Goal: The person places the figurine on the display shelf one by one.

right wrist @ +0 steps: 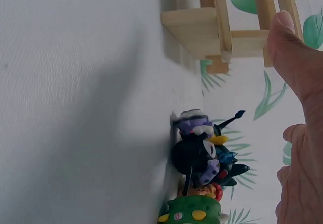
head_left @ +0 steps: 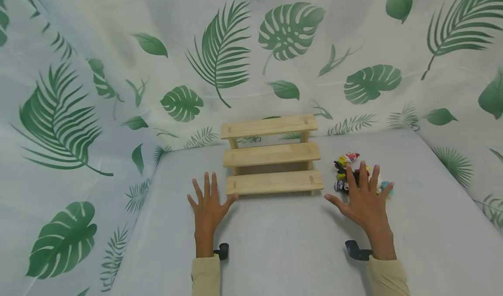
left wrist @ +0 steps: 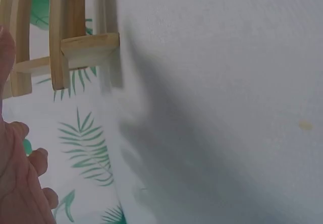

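Your left hand [head_left: 209,211] and right hand [head_left: 366,206] are spread wide, holding nothing: the left near the wooden shelf [head_left: 272,155], the right near the toys [right wrist: 194,156].

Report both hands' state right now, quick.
Left hand: open, spread, holding nothing.
Right hand: open, spread, holding nothing.

This is a draped booth [head_left: 169,16]; whether home or studio, I cannot tell. Sheeting [head_left: 346,29] printed with green leaves [head_left: 284,90] lines the far, left and right edges of a white surface [head_left: 283,248], turning at both far corners.
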`<state>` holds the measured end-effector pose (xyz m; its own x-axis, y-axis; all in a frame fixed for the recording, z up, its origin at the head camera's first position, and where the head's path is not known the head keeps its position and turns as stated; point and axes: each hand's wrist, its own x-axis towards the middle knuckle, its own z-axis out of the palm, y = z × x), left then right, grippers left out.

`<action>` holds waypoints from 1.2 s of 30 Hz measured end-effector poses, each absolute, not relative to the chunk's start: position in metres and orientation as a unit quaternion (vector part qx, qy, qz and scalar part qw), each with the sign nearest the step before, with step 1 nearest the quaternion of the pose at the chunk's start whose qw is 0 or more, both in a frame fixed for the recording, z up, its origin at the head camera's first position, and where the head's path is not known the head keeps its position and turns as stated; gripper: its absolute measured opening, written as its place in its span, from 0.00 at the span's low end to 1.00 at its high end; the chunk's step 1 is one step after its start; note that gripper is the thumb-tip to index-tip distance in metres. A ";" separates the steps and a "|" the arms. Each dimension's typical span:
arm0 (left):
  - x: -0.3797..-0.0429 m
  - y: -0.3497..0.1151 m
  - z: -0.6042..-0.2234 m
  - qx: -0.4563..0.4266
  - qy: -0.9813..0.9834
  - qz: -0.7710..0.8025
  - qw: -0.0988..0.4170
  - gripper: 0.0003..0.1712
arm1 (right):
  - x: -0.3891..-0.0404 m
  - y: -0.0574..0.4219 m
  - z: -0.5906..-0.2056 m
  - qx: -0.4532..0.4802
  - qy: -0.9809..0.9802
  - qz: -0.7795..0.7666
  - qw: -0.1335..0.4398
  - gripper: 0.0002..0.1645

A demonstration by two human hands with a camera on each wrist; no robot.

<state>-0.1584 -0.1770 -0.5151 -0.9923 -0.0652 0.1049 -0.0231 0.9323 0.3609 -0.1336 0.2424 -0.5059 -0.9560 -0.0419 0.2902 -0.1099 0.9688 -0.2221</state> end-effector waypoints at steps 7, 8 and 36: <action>-0.169 -0.171 -0.511 0.012 -0.962 -0.264 0.068 0.51 | -0.132 0.246 -0.504 0.014 -0.985 0.130 0.116 0.68; -0.172 -0.169 -0.510 0.007 -0.956 -0.285 0.071 0.49 | -0.131 0.246 -0.504 0.006 -0.985 0.134 0.111 0.67; -0.221 -0.132 -0.502 0.080 -0.770 -0.597 0.208 0.17 | -0.114 0.290 -0.522 -0.267 -0.899 0.327 0.114 0.38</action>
<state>-0.2209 -0.1319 -0.5018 -0.9004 -0.3718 0.2258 0.1260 0.2739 0.9535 -0.1140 0.2904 -0.5221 -0.8314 0.5548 0.0311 0.4050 0.6434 -0.6497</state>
